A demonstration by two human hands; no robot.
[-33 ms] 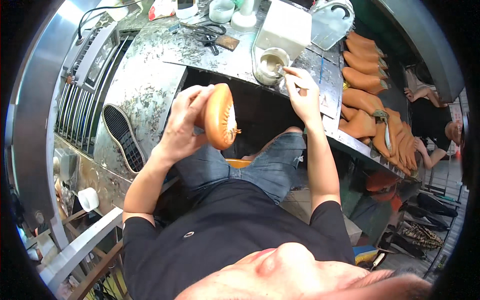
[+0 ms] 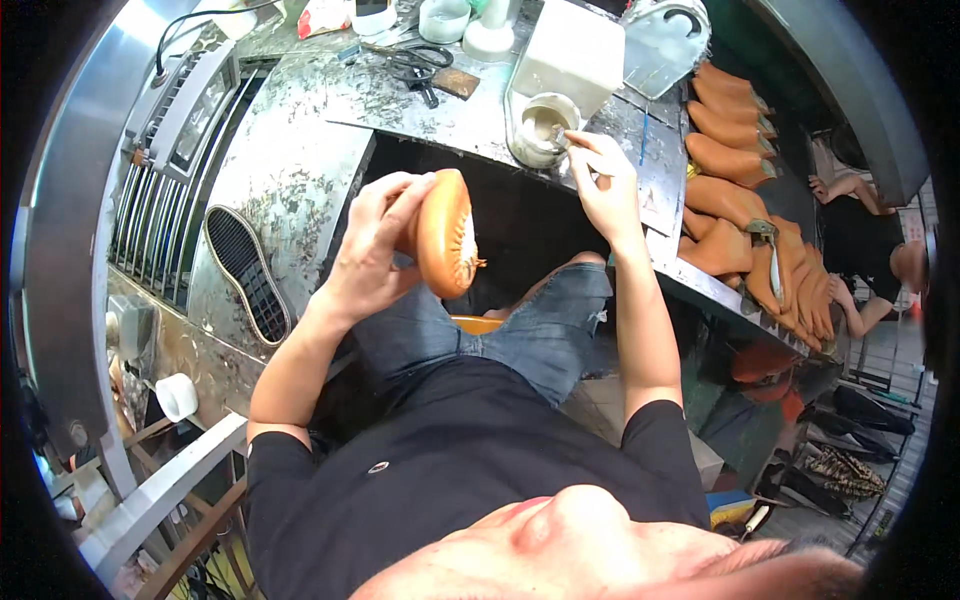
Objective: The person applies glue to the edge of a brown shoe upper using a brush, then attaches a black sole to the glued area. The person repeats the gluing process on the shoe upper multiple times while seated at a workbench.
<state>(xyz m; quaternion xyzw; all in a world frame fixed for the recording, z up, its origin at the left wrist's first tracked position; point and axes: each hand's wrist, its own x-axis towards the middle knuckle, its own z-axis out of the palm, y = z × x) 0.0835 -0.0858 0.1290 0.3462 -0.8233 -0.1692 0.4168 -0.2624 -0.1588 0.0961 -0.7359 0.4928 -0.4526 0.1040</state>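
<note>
My left hand [image 2: 372, 240] is closed around a tan leather shoe upper [image 2: 440, 232] stretched over a last. It is held upright above my lap, with the pleated edge and pale bottom turned to the right. At the near corner of the bench, my right hand [image 2: 606, 185] pinches a small brush [image 2: 560, 137], its handle mostly hidden by the fingers. The brush tip is at the rim of a round glue pot [image 2: 538, 153] with pale residue inside; whether it touches cannot be made out. A dark-treaded shoe sole [image 2: 248, 275] lies tread up on the left bench.
Tan leather uppers [image 2: 730, 160] lie in a row and a pile along the right, where another person [image 2: 860, 235] is at work. Scissors [image 2: 415, 62] rest near a white box [image 2: 568, 55] at the back. A metal grille [image 2: 160, 225] stands at the far left.
My left hand and the shoe upper have shifted very slightly to the right. My right hand stays almost in place at the glue pot.
</note>
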